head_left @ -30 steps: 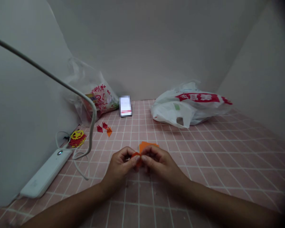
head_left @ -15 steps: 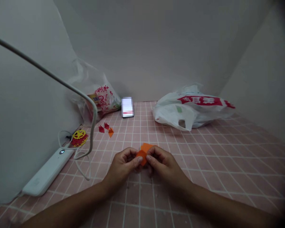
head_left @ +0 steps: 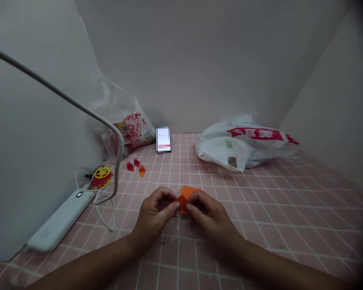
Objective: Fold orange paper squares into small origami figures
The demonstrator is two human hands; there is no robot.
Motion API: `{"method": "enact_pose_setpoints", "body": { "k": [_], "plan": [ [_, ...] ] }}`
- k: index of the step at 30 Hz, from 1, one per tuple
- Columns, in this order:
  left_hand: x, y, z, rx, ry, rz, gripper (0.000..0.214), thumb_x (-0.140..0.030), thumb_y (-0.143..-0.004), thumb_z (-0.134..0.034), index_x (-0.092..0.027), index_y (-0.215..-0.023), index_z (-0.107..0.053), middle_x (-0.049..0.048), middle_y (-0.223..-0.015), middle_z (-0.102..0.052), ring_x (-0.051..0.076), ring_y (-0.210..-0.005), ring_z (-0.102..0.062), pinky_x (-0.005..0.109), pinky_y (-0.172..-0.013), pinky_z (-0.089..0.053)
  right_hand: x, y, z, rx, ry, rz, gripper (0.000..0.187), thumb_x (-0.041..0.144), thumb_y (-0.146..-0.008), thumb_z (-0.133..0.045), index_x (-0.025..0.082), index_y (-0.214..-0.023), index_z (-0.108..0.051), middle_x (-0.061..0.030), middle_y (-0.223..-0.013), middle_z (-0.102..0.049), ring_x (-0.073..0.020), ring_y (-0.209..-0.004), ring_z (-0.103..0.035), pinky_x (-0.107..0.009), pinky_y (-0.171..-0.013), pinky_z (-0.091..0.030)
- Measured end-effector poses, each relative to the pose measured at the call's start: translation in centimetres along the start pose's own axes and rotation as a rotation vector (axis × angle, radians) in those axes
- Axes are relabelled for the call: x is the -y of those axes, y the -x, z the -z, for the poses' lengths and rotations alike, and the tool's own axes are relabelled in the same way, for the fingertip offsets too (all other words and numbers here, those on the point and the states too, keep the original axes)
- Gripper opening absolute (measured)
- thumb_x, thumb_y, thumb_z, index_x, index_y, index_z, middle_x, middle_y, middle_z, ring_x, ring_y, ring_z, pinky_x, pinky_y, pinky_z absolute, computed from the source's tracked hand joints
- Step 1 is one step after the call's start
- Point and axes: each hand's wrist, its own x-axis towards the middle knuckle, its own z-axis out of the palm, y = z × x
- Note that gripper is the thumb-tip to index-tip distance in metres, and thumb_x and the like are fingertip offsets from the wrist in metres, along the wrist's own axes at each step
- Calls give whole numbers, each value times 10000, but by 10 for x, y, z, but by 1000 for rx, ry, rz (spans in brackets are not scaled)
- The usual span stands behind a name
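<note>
Between my two hands is a small piece of folded orange paper [head_left: 182, 200], pinched at both sides and held low over the pink tiled surface. My left hand [head_left: 157, 211] grips its left edge between thumb and fingertips. On the opposite edge, my right hand [head_left: 207, 211] has its thumb and fingers closed in the same way. Just behind the fingers shows a brighter orange paper [head_left: 191, 190]; whether it is a separate sheet I cannot tell. My fingers partly cover the folds.
Small folded red papers [head_left: 130, 166] and an orange one [head_left: 142, 171] lie back left. Yellow and red cut-out discs [head_left: 102, 174] sit beside a white elongated device [head_left: 60, 219] and a cable [head_left: 117, 161]. Farther back are a phone [head_left: 163, 139], a clear bag [head_left: 136, 129] and a white bag [head_left: 224, 147].
My fingers have shifted slightly on the folded orange paper, which now shows a darker pointed face between my thumbs. The whole view has tipped up a little.
</note>
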Motion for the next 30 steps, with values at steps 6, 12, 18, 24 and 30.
{"method": "enact_pose_setpoints", "body": {
  "k": [6, 12, 18, 24, 30],
  "plan": [
    [2, 0, 0, -5, -15, -14, 89, -217, -807, -672, -173, -814, -595, -10, -728, -599, 108, -632, -579, 229, -594, -492, -1, 0, 0, 3, -20, 2, 121, 291, -866, -566, 196, -793, -550, 28, -650, -540, -114, -565, -510, -255, -545, -401],
    [0, 0, 0, -9, -14, -25, 84, -212, -803, -669, -174, -811, -594, -15, -706, -599, 105, -621, -572, 223, -593, -489, -1, 0, 0, -7, -8, -2, 120, 293, -862, -570, 196, -793, -550, 17, -673, -553, -116, -573, -520, -257, -548, -410],
    [-1, -1, 0, -14, -40, -13, 83, -224, -796, -670, -176, -811, -604, -7, -716, -609, 114, -630, -578, 230, -592, -492, 0, 0, 0, -3, 6, 9, 116, 290, -871, -560, 206, -791, -547, 22, -652, -540, -115, -561, -504, -256, -534, -396],
    [1, -1, 3, 23, -137, -54, 52, -224, -827, -657, -173, -835, -664, 21, -779, -638, 131, -678, -586, 247, -613, -484, -7, 1, 1, 5, 86, 55, 102, 260, -890, -549, 200, -812, -575, 11, -688, -549, -124, -595, -505, -263, -555, -398],
    [-1, 0, 5, 19, -212, -172, 41, -183, -851, -645, -186, -825, -676, 18, -790, -633, 141, -738, -599, 261, -671, -468, -5, 3, 2, 6, 181, 107, 98, 227, -891, -540, 199, -806, -577, 1, -714, -563, -135, -629, -503, -271, -584, -398]
  ]
}}
